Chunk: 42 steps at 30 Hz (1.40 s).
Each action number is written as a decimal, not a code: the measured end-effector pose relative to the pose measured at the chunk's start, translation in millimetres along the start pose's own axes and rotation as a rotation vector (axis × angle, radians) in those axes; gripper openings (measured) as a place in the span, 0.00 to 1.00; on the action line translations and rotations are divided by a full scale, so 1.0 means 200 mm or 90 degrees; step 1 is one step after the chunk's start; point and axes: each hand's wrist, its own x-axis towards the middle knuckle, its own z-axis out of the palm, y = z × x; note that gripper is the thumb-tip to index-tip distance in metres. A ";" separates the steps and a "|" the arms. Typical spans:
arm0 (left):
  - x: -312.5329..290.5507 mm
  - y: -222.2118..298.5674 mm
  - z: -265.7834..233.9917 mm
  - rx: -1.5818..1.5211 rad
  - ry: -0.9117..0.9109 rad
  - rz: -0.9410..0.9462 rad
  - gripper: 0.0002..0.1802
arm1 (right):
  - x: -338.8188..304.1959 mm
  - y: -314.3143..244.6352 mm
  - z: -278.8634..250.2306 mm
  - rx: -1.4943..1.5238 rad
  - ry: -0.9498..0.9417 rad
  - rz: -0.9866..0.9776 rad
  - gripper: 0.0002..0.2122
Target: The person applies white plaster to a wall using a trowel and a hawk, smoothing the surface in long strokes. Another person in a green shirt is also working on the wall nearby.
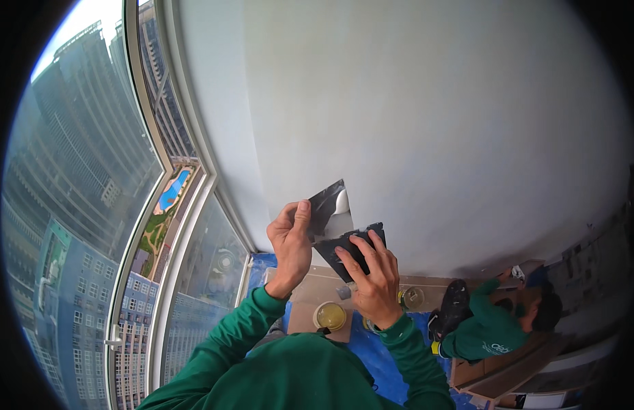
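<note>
In front of the pale wall, my left hand [292,242] grips a dark, shiny flat scraper [324,210], thumb on its face. A dab of white paste [342,201] sits near that scraper's right edge. Just below and to the right, my right hand [376,277] is closed on a second, black scraper [336,262], its fingers laid over the blade. The two scrapers meet or overlap near their edges; whether they touch is hard to tell. Pale smears mark the black one.
The large wall [426,123] rises ahead. On the left is a tall window with a frame [168,273]. Below lie cardboard [310,294], blue sheeting [382,362] and a round yellowish tub [329,316]. A clear container [414,298] stands near a crouching co-worker [491,321] in green.
</note>
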 end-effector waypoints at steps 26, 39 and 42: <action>0.02 0.02 -1.21 0.015 0.237 -0.134 0.11 | 0.94 0.44 1.10 0.814 0.647 0.715 0.09; 0.07 -0.09 -1.10 -0.029 0.198 -0.182 0.11 | 1.17 0.39 0.77 0.942 0.665 0.706 0.08; 0.10 -0.11 -1.04 -0.040 0.191 -0.179 0.11 | 1.39 0.39 0.47 0.947 0.660 0.665 0.08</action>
